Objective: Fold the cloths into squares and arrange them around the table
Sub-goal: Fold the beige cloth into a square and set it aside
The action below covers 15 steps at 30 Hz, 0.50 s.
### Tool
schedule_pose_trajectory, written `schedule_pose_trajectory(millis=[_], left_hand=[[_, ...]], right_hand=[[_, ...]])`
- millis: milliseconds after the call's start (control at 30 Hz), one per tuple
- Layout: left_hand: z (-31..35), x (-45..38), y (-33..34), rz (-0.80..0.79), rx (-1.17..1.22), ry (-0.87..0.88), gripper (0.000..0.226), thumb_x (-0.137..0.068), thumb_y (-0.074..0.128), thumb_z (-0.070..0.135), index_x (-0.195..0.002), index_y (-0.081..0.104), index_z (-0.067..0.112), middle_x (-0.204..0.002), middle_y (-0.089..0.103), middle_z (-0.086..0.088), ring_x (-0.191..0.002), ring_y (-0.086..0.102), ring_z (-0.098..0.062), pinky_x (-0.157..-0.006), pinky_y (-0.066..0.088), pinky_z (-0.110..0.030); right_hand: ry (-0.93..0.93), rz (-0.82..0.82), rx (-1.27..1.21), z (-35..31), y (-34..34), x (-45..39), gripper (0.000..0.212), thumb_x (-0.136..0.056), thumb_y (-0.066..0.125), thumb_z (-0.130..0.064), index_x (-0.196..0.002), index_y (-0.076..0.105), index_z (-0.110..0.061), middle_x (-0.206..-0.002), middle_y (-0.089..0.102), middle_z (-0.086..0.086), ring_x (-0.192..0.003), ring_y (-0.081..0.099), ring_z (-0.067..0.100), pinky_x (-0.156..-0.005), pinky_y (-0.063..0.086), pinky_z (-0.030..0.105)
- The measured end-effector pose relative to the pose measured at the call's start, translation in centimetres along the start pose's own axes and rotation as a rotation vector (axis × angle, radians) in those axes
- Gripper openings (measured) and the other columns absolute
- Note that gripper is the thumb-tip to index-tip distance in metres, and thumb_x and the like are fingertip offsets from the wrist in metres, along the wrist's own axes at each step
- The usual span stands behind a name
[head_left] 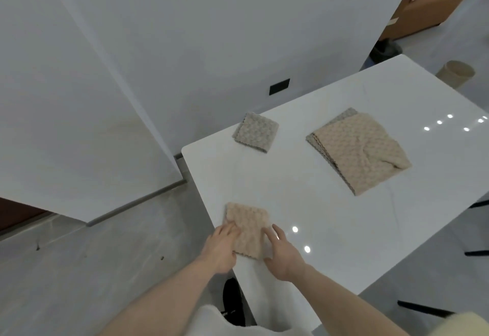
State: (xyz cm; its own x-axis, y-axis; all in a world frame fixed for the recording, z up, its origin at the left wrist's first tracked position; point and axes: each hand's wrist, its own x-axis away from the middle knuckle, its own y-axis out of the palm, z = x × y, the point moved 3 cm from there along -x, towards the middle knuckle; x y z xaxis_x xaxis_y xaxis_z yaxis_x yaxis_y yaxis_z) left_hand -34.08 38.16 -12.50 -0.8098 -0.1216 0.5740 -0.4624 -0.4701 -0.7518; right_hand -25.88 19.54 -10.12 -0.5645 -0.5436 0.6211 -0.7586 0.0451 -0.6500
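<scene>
Head view: the left hand (221, 249) and right hand (281, 253) lie flat, fingers straight, pressing opposite sides of a folded beige cloth (247, 229) at the white table's (330, 229) near-left edge. A grey folded square (255, 131) sits near the far-left corner. A pile of unfolded cloths (360, 150) lies toward mid-table.

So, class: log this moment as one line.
left hand + right hand: flat on beige square | grey square: placed | pile: unfolded

glossy white table (344, 229), nubbly beige cloths (362, 150)
</scene>
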Motion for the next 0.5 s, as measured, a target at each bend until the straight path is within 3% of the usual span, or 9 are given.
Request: schedule_pose_trajectory(millis=[200, 500], left_hand=[[1.4, -3.3, -6.6, 0.168, 0.044, -0.006, 0.066, -0.087, 0.057, 0.019, -0.151, 0.042, 0.025, -0.163, 0.028, 0.0, -0.149, 0.025, -0.025, -0.122, 0.028, -0.04], [2.3, -16.7, -17.7, 0.089, -0.037, -0.001, 0.076, -0.093, 0.059, 0.032, -0.16, 0.024, 0.031, -0.171, -0.002, -0.004, -0.154, 0.008, -0.032, -0.118, 0.033, -0.044]], right_hand=[[0.033, 0.046, -0.071, 1.8, -5.1, -1.4, 0.08, -0.092, 0.059, -0.021, -0.16, 0.018, -0.024, -0.169, 0.003, 0.002, -0.131, 0.055, 0.026, -0.102, 0.047, 0.035], [0.168, 0.186, -0.175, 4.2, -12.3, -6.1, 0.081, -0.092, 0.06, -0.026, -0.16, 0.018, -0.027, -0.169, 0.005, -0.002, -0.143, 0.04, 0.029, -0.109, 0.042, 0.038]])
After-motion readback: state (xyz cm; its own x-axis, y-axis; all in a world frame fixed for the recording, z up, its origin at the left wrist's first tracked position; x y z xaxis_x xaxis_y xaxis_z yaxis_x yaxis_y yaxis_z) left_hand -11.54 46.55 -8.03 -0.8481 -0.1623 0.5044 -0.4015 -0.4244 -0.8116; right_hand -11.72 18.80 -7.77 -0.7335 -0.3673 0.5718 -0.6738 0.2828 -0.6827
